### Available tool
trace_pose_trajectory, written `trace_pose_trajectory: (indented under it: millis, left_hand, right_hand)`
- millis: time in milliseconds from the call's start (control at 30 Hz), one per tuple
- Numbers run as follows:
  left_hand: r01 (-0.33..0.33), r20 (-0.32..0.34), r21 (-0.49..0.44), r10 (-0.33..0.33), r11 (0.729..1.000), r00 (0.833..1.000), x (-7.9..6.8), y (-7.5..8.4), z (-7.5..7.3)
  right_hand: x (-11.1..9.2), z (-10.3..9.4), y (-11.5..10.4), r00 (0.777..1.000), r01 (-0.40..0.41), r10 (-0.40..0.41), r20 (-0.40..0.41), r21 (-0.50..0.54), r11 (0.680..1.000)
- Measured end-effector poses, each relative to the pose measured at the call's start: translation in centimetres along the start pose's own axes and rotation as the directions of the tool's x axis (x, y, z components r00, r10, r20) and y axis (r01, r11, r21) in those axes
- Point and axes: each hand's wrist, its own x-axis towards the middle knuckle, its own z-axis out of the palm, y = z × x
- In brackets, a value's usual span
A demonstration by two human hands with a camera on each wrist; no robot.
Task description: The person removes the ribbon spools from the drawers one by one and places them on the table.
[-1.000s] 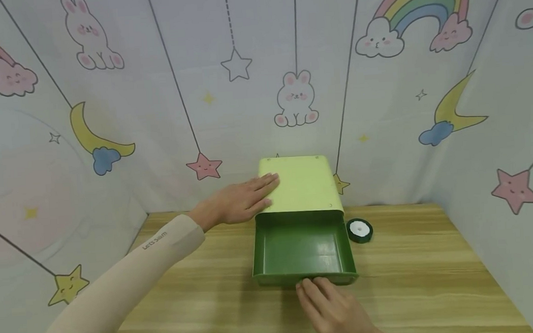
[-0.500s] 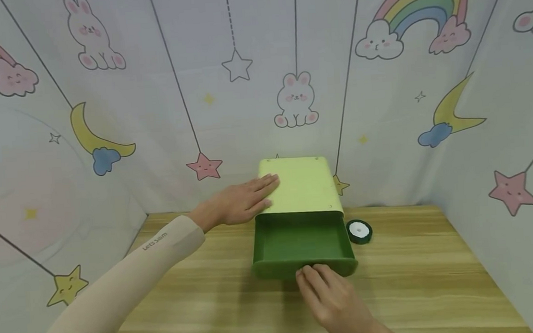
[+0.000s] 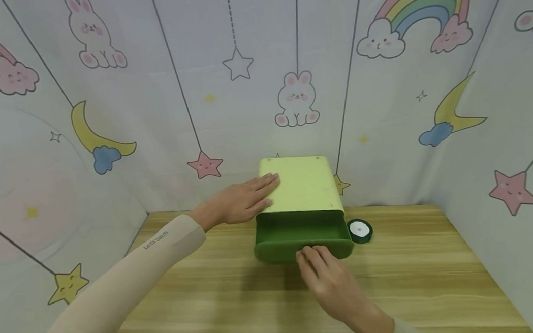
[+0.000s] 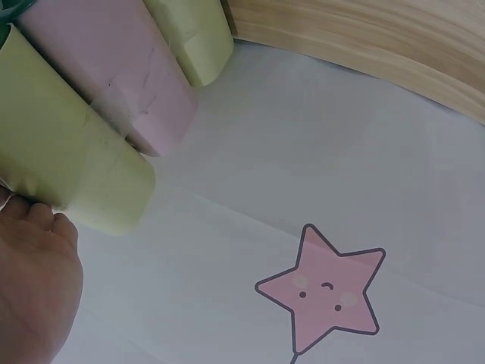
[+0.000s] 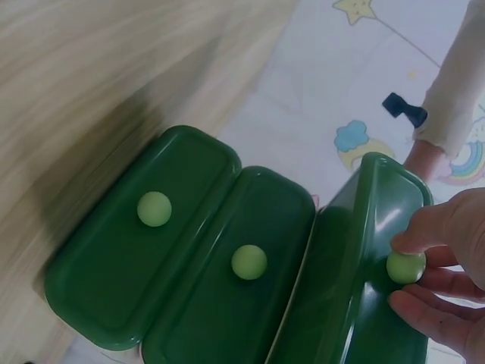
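A small drawer cabinet (image 3: 304,184) with a pale yellow-green top stands at the back of the table. My left hand (image 3: 238,201) lies with fingers straight on the left part of that top. Its top green drawer (image 3: 272,253) is partly pulled out, and the visible part of its inside holds nothing. At the drawer's front is my right hand (image 3: 331,285); in the right wrist view, thumb and fingers pinch its round light-green knob (image 5: 406,267). Below, the middle drawer (image 5: 220,303) and bottom drawer (image 5: 114,280) are pushed in, each with a similar knob.
A dark green spool (image 3: 359,230) with a white centre lies on the wood-grain table (image 3: 415,279), just right of the cabinet. Behind it hangs a cloth backdrop (image 3: 245,117) printed with rabbits, stars and rainbows, which also runs along both sides.
The top drawer has slid inward, so less of its inside shows. My right hand has moved forward with the knob. The left hand has stayed on the cabinet's top.
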Motion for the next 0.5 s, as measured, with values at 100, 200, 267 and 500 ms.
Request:
trace_pose_trajectory:
  millis: [100,200,267,500]
  left_hand:
    - [0.0,0.0,-0.002,0.0,1.0,1.0,0.1,0.0,0.0]
    - [0.001,0.001,0.003,-0.001,1.0,1.0,0.1,0.0,0.0]
    - [-0.002,0.0,0.003,0.002,1.0,1.0,0.1,0.0,-0.1]
    - [-0.006,0.006,0.004,0.006,1.0,1.0,0.1,0.0,-0.2]
  right_hand:
    - [0.2,0.5,0.3,1.0,-0.015,0.015,-0.015,-0.006,1.0]
    - [0.5,0.9,0.7,0.999,-0.025,0.025,-0.025,-0.017,1.0]
    - [0.7,1.3,0.9,0.999,-0.024,0.023,-0.036,-0.022,0.999]
    - [0.9,2.3,1.7,0.999,-0.051,0.051,-0.018,-0.02,0.998]
